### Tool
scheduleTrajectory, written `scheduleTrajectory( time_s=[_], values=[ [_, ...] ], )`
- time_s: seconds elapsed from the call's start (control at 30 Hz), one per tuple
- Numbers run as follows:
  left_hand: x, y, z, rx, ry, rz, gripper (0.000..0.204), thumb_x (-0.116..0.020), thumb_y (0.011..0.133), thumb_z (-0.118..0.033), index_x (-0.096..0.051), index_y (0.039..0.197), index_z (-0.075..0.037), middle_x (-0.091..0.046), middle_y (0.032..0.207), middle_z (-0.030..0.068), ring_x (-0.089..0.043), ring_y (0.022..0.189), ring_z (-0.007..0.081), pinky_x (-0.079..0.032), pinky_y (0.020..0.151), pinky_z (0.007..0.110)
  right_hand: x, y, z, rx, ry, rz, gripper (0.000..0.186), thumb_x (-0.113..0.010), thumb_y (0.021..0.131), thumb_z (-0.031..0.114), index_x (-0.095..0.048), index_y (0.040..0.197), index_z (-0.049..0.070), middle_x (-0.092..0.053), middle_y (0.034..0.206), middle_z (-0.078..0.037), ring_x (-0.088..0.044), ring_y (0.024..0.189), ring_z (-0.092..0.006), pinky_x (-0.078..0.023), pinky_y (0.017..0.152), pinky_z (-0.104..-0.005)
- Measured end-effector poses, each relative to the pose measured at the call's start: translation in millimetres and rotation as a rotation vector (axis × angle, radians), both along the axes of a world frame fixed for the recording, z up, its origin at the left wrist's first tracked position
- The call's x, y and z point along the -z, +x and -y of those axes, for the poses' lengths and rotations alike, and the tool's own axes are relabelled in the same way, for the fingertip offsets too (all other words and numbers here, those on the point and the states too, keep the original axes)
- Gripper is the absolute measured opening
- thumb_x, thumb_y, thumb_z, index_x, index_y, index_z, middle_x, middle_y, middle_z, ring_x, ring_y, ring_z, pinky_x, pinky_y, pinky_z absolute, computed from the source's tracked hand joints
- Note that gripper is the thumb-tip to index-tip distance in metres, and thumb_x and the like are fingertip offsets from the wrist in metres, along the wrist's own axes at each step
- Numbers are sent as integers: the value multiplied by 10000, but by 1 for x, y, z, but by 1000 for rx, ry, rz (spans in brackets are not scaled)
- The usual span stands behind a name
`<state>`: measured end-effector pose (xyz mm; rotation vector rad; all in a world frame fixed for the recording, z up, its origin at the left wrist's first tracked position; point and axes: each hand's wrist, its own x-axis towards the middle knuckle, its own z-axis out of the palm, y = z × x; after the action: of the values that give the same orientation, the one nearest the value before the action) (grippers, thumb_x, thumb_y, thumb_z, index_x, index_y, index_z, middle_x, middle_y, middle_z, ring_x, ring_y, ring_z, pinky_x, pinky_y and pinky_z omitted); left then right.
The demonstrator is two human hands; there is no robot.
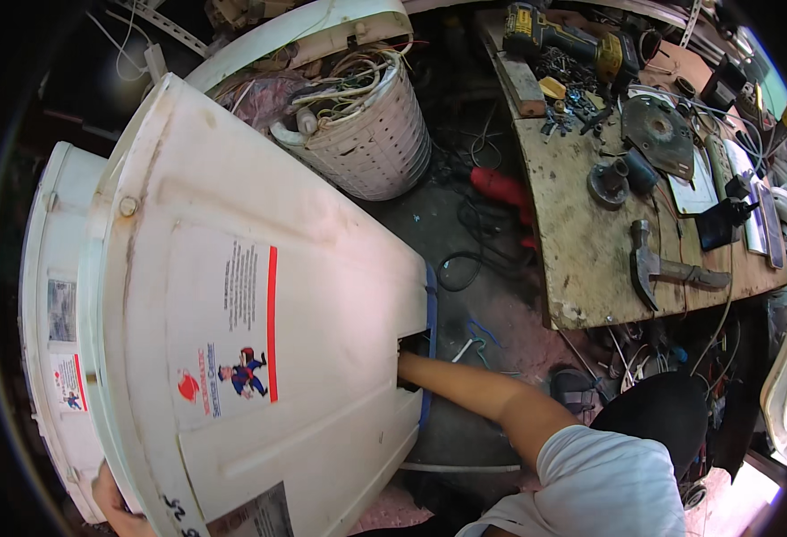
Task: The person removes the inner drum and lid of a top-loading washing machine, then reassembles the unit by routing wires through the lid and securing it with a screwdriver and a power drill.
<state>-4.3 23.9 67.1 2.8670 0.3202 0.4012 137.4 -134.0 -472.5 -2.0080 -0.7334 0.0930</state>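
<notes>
The left hand (118, 507) touched the outer edge of a white washing-machine cabinet (322, 268), apparently to steady it, though whether it gripped could not be told. The cabinet filled the space between that hand and the right forearm (483, 391), which entered a cutout (419, 345) beside the blue base (431, 309), probably the handiest way inside, leaving the right hand hidden and its hold unknowable. Ahead and right of that forearm, a claw hammer (684, 272) rested on the wooden workbench (581, 242), presumably for easy reach.
</notes>
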Motion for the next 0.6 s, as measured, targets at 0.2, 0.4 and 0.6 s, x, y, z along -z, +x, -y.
scheduleTrajectory(
  time_s=[0.2, 0.4, 0.6],
  values=[
    [-10, -23, -24, -174, -323, -106, 326, -706, 755, -47, -622, 1051, 63, -683, 882, 63, -623, 786, 135, -509, 738, 280, 0, -1, -13, 7, 4, -8, 371, -600, 836, 260, -650, 1084, -12, -629, 1084, -282, -594, 1015, -456, -495, 868, -472],
    [-18, -28, 21, -53, -281, -306, 499, -709, 771, -50, -549, 1227, 76, -656, 1073, 107, -617, 939, 167, -499, 828, 300, 2, 2, -15, 16, -4, -15, 370, -600, 837, 257, -650, 1086, -11, -632, 1080, -281, -596, 1010, -457, -495, 866, -472],
    [3, -27, 13, -80, -314, 164, 595, -708, 782, -54, -487, 1319, 78, -621, 1175, 138, -601, 1028, 193, -487, 887, 321, 1, 5, -19, 6, 1, -18, 369, -601, 837, 254, -650, 1089, -11, -635, 1077, -281, -599, 1006, -457, -496, 864, -473]
  ],
)
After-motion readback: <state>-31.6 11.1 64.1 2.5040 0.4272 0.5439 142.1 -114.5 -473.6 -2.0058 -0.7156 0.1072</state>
